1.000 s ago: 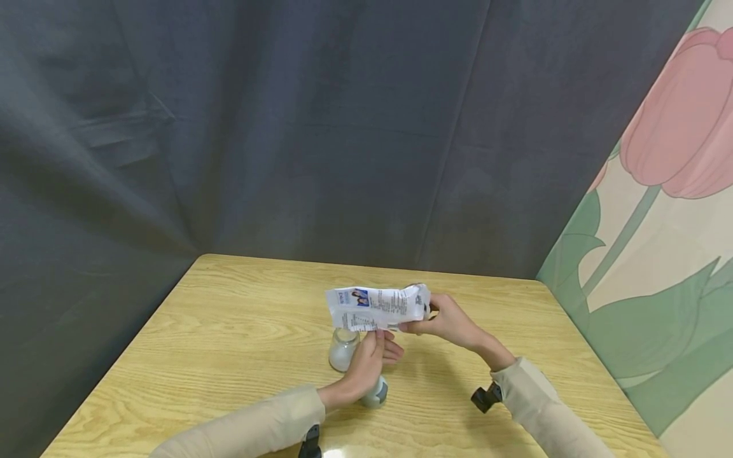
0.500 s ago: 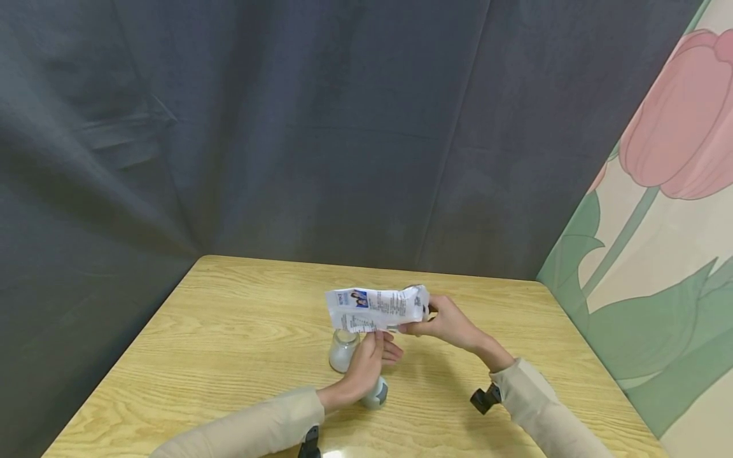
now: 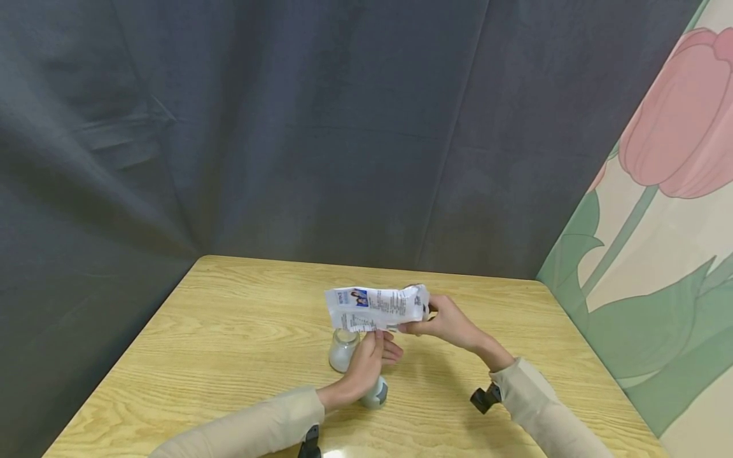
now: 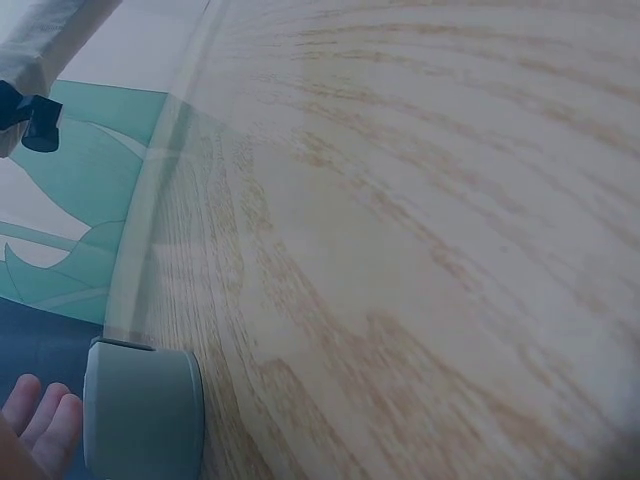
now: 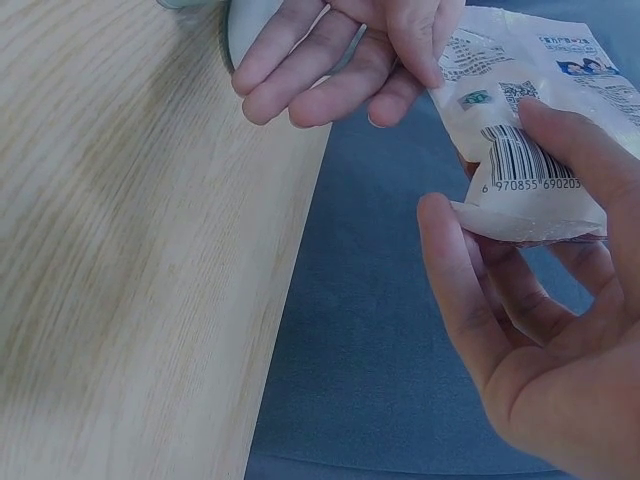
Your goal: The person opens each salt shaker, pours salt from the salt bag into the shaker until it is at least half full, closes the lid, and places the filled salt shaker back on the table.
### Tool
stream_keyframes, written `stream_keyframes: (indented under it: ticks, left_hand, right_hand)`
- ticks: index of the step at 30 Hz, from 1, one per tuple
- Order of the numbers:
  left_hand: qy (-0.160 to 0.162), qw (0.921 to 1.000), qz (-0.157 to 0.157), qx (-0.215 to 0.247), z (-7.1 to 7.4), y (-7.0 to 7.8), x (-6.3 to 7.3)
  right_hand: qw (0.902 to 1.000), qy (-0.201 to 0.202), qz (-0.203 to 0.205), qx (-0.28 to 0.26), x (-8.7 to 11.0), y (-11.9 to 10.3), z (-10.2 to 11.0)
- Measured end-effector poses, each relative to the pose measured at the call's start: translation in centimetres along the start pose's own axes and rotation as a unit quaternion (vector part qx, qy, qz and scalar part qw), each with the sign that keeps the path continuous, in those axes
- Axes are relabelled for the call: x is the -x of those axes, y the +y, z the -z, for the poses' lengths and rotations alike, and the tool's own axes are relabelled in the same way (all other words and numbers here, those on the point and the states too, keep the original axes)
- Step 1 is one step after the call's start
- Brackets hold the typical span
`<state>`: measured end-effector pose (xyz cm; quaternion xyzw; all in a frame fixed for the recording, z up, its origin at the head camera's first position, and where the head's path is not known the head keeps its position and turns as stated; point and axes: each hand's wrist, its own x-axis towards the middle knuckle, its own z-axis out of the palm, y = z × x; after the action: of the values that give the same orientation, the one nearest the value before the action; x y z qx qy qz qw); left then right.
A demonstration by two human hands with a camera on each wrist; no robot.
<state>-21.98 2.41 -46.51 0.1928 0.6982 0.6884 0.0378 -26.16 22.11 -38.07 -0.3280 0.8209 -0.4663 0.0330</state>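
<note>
A white printed plastic bag (image 3: 378, 307) with a barcode is held nearly level above the table, its left end over a glass jar (image 3: 342, 352) with white contents. My right hand (image 3: 449, 323) grips the bag's right end, thumb on the barcode face and fingers beneath, as the right wrist view shows. Under the bag is my left hand (image 3: 366, 364), fingers extended and thumb tip right at the bag's lower edge. Below the left wrist stands a pale grey-green round piece (image 3: 375, 393), seen large as a short cylinder (image 4: 143, 410) in the left wrist view.
The wood-grain table (image 3: 240, 312) meets a dark curtain (image 3: 321, 159) at the back. A wall with a painted tulip (image 3: 676, 121) runs along the right. Wrist cameras, such as the right one (image 3: 485, 399), hang below both sleeves.
</note>
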Motion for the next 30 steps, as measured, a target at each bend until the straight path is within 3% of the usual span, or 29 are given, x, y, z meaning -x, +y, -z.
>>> stream_keyframes:
  ticks: [30]
  left_hand:
    - [0.001,1.0000,-0.003,0.008,-0.15,0.31,0.02]
  right_hand:
    - [0.9999,-0.009,-0.005,-0.002,-0.07,-0.52,0.18]
